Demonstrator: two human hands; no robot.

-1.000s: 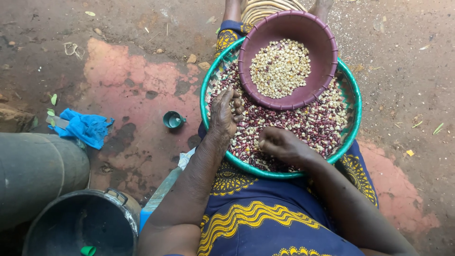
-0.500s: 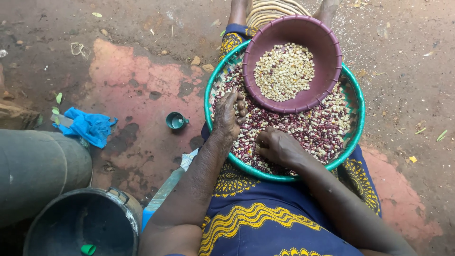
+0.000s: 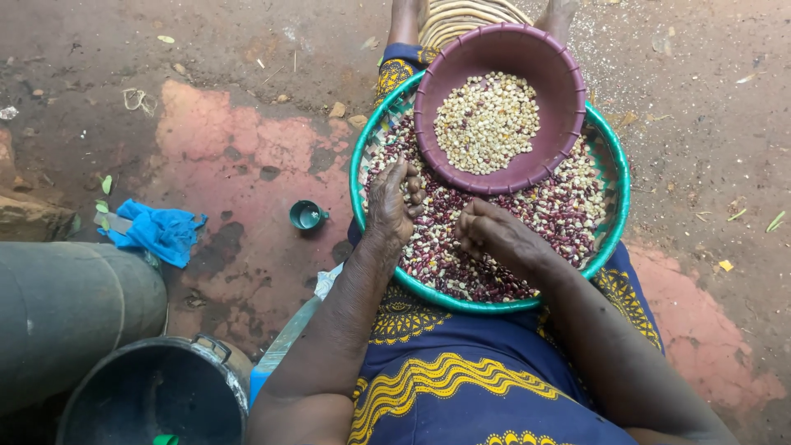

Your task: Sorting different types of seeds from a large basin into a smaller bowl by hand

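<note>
A wide green tray [image 3: 620, 177] rests on my lap, filled with mixed dark red and white kernels [image 3: 568, 214]. A maroon bowl [image 3: 494, 49] sits on the tray's far side and holds pale sorted kernels [image 3: 484, 122]. My left hand [image 3: 391, 202] lies on the kernels at the tray's left, fingers curled and pinching among them. My right hand [image 3: 490, 235] rests on the kernels at the middle, fingers bent down into them. Whether either hand holds kernels is hidden by the fingers.
A small green cap [image 3: 305, 216] and a blue cloth [image 3: 156, 232] lie on the stained ground to the left. A black bucket [image 3: 156, 395] and a grey drum [image 3: 70, 317] stand at the lower left. A woven mat [image 3: 461, 16] lies beyond the bowl.
The view has shifted slightly. My left hand has stayed at the tray's left with fingers curling; my right hand has moved a little up toward the bowl.
</note>
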